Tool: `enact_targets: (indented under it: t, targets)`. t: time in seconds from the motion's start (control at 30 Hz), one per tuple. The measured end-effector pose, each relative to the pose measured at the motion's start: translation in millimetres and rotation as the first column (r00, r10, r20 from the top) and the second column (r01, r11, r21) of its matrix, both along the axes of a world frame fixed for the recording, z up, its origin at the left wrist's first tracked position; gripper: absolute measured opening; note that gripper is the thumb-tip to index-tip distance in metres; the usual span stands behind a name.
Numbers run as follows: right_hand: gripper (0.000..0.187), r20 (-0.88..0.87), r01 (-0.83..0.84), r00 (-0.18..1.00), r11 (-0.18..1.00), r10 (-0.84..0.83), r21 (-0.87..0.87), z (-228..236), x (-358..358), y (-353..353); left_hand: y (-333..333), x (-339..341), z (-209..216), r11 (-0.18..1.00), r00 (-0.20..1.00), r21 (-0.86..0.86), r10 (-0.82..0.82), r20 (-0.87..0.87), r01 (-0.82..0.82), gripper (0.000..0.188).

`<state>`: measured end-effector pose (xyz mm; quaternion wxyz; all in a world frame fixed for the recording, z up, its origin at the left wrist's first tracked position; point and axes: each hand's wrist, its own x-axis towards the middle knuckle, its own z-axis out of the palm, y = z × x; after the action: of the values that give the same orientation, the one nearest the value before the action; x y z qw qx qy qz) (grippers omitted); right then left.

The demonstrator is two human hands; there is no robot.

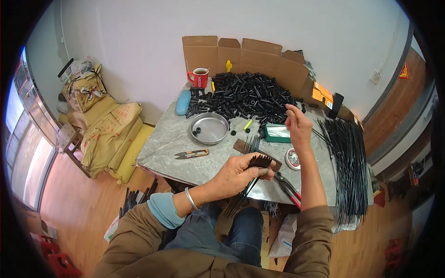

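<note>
From the head camera, the left hand (238, 173) was closed around a bundle of thin black rods (255, 169), fingers wrapped tight, with the rods' capped ends fanning out past the thumb and their long ends hanging down toward the lap. The right hand (298, 127) was raised just beyond that grip, fingertips pinched together; whether they held anything was too small to tell.

Directly beyond the gripped bundle lay a flat brown strip (256, 154) on the grey table (171, 139). To the right of the grip, touching the table's near edge, sat one pair of red-handled pliers (288, 186), and a small round tin (293, 159) just beyond them. Left of the grip lay one pair of thread snips (191, 153), and farther off one metal bowl (209, 128) holding two black caps. Behind it all spread a big heap of black tubes (248, 98), one red mug (199, 78), one green box (277, 133), and a sheaf of long black rods (345, 162) far right.
</note>
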<state>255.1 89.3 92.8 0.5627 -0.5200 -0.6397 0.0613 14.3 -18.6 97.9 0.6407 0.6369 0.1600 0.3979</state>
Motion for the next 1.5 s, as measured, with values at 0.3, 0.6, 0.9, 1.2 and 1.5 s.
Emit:
enact_targets:
  t: [0.3,0.6,0.9,1.2,1.5]
  targets:
    - [0.008,0.234,-0.248,0.942,0.969,0.242,-0.004,41.9,-41.6,-143.0,-0.4,0.0,-4.5,1.0,1.0,0.024,0.019,0.018,-0.02,0.026]
    - [0.026,0.379,-0.222,0.908,0.972,0.177,0.078,44.2,-46.9,-161.7,-3.5,1.9,-5.6,1.0,0.998,-0.011,0.028,0.05,-0.027,0.025]
    - [0.029,0.343,-0.224,0.92,0.972,0.188,0.067,43.5,-46.2,-163.4,-2.1,2.8,-6.5,0.999,0.998,0.015,0.032,0.054,-0.032,0.024]
    - [0.021,0.588,-0.204,0.806,0.964,0.067,0.171,71.9,-39.0,-167.4,-2.9,3.5,3.3,0.998,0.996,0.026,-0.054,-0.068,0.056,0.023]
    - [0.018,0.3,-0.199,0.941,0.972,0.154,0.124,46.8,-41.3,-164.4,0.6,7.9,-0.7,0.994,0.993,0.02,-0.107,-0.043,0.108,0.025]
